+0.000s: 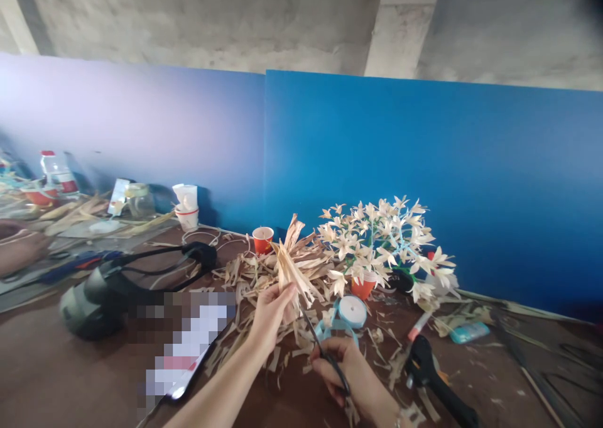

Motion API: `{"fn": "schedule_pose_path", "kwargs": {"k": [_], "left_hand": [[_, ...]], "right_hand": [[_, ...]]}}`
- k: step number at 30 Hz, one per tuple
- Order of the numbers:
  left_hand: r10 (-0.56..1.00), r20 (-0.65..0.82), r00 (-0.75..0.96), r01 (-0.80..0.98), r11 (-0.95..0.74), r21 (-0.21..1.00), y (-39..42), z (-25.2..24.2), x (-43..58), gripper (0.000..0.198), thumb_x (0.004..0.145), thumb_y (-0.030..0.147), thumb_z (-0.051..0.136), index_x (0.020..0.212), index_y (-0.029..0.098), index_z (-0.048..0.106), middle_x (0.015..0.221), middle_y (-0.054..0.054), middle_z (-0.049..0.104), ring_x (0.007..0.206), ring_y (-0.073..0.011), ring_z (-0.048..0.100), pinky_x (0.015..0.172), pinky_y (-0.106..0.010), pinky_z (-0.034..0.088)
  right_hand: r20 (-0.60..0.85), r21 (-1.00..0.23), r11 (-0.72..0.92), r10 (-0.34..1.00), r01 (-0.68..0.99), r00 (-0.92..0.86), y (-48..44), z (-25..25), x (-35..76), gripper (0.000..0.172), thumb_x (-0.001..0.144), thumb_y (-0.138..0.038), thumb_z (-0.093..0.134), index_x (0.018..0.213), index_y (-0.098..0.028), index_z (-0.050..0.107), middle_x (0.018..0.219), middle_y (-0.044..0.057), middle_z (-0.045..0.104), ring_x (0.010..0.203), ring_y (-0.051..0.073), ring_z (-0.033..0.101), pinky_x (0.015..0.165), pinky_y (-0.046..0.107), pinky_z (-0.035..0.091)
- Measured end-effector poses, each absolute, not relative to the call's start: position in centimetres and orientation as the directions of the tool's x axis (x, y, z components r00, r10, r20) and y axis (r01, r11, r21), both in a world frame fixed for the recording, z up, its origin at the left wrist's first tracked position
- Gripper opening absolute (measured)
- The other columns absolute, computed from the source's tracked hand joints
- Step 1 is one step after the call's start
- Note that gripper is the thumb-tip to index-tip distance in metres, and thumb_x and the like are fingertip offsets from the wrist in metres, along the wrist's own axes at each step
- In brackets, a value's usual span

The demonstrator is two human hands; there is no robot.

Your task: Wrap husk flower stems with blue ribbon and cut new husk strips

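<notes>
My left hand (271, 315) pinches a bundle of pale dried corn husk (293, 266), held upright above the table. In my right hand (348, 368) is a pair of dark scissors (311, 329), its slim blades pointing up toward the lower end of the husk. Whether the blades touch the husk I cannot tell. Behind the hands lies a heap of husk strips (249, 276). A spool of light blue ribbon (352, 312) rests just beyond my right hand. To its right rear, cream husk flowers (372, 233) on green stems stand in an orange paper cup (363, 285).
A black glue gun (436, 378) lies right of my right hand, near a blue packet (470, 332). Leftward are a pixelated phone (193, 346), a dark strapped headset (94, 305) and a red cup (262, 239). Another person's hand (21, 249) shows at the far left.
</notes>
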State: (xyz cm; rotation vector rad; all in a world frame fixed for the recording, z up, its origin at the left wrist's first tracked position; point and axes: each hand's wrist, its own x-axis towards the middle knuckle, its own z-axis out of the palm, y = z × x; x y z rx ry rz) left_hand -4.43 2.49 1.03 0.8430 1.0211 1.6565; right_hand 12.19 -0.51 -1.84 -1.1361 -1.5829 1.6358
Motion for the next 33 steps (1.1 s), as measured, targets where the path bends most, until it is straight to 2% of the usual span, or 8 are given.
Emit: {"fn": "schedule_pose_path", "kwargs": {"k": [4, 10, 18, 25, 33], "left_hand": [[0.971, 0.06, -0.233, -0.382, -0.148, 0.912, 2.6, 0.6, -4.5, 0.025, 0.061, 0.036, 0.068, 0.062, 0.012, 0.062, 0.049, 0.003, 0.05, 0.043, -0.0065, 0.04, 0.043, -0.019, 0.027], [0.984, 0.041, -0.171, -0.378, -0.104, 0.92, 2.8, 0.5, -4.7, 0.024, 0.059, 0.035, 0.07, 0.061, 0.012, 0.064, 0.053, 0.0, 0.057, 0.048, -0.0092, 0.047, 0.048, -0.02, 0.031], [0.998, -0.058, -0.011, -0.448, 0.047, 0.893, 2.5, 0.5, -4.5, 0.025, 0.058, 0.035, 0.071, 0.064, 0.012, 0.066, 0.056, -0.003, 0.062, 0.05, -0.0131, 0.054, 0.051, -0.023, 0.037], [0.996, -0.09, 0.013, -0.519, 0.084, 0.85, 2.7, 0.3, -4.5, 0.023, 0.055, 0.032, 0.073, 0.062, 0.012, 0.064, 0.053, -0.003, 0.062, 0.049, -0.0135, 0.056, 0.051, -0.023, 0.039], [0.995, -0.099, 0.016, -0.51, 0.093, 0.855, 2.7, 0.2, -4.6, 0.023, 0.055, 0.031, 0.073, 0.063, 0.011, 0.066, 0.055, -0.004, 0.063, 0.049, -0.0139, 0.056, 0.05, -0.023, 0.041]], "right_hand": [[-0.175, -0.982, -0.118, 0.863, 0.147, -0.475, -0.5, -2.0, 12.2, 0.031, 0.065, -0.04, 0.063, 0.076, -0.012, 0.057, 0.034, -0.01, 0.041, 0.025, 0.002, 0.031, 0.025, 0.013, 0.022], [-0.19, -0.978, -0.123, 0.862, 0.168, -0.47, -0.3, -2.0, 12.4, 0.032, 0.065, -0.042, 0.063, 0.075, -0.012, 0.058, 0.035, -0.009, 0.043, 0.025, 0.002, 0.032, 0.025, 0.013, 0.021], [-0.184, -0.978, -0.113, 0.86, 0.174, -0.477, -0.3, -2.2, 12.5, 0.032, 0.065, -0.042, 0.064, 0.076, -0.013, 0.057, 0.036, -0.01, 0.041, 0.025, 0.003, 0.032, 0.025, 0.013, 0.021], [-0.178, -0.976, -0.094, 0.86, 0.195, -0.479, -0.2, -2.4, 12.6, 0.029, 0.067, -0.041, 0.062, 0.075, -0.014, 0.057, 0.035, -0.01, 0.04, 0.025, 0.003, 0.031, 0.025, 0.013, 0.019], [-0.207, -0.968, -0.117, 0.87, 0.222, -0.448, -0.7, -1.0, 12.5, 0.027, 0.065, -0.039, 0.065, 0.072, -0.015, 0.057, 0.034, -0.011, 0.036, 0.025, 0.002, 0.028, 0.026, 0.014, 0.018]]}}
